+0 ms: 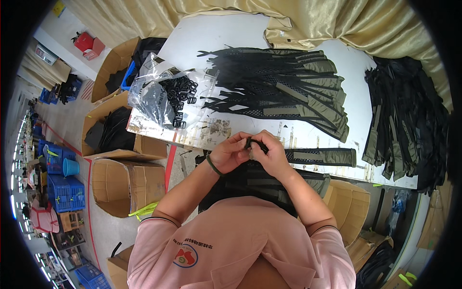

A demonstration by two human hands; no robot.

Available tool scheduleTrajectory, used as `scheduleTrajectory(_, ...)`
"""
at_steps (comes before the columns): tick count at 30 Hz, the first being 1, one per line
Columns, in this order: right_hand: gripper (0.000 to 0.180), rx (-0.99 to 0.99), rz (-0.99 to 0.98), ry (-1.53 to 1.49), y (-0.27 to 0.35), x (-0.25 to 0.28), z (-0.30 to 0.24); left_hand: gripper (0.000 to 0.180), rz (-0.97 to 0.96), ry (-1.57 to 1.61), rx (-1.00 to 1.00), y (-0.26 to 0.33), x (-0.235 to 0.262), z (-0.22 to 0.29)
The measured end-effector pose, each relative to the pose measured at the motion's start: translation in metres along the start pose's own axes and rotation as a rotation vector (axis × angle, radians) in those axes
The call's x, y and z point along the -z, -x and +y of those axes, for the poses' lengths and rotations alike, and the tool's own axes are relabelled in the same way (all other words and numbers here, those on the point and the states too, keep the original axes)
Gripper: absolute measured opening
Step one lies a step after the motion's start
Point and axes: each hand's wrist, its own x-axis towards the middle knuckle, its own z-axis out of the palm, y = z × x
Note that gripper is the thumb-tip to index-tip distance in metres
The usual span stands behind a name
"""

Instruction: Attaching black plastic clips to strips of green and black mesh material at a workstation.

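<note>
Close together at the table's near edge, my left hand (229, 154) and my right hand (272, 155) are closed in a pinch on a black strap end (248, 143). Whether a small buckle sits between the fingertips is hidden. To the right of my hands lies a black and olive fabric strap (323, 157), which seems to run back under my right hand. More such straps (269, 183) are heaped across my lap. Beyond my left hand, a clear plastic bag (150, 103) lies opened, with black plastic buckles (179, 98) spilling from it.
A big fanned pile of black and olive mesh straps (284, 86) covers the white table (216, 33). Another heap (399, 115) hangs over its right end. Cardboard boxes (127, 185) stand at the left, blue crates (66, 192) beyond. A gold curtain (327, 19) borders the far side.
</note>
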Motion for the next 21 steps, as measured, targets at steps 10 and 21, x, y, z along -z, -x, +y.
scheduleTrajectory(10, 0.019, -0.136, -0.203, -0.108, -0.005, 0.019, -0.002, 0.018, 0.058, -0.006, -0.002, 0.001, 0.003, 0.007)
scheduleTrajectory(21, 0.016, -0.398, -0.208, -0.498, 0.001, 0.014, 0.007, 0.019, 0.059, -0.054, 0.032, 0.001, 0.0, 0.008)
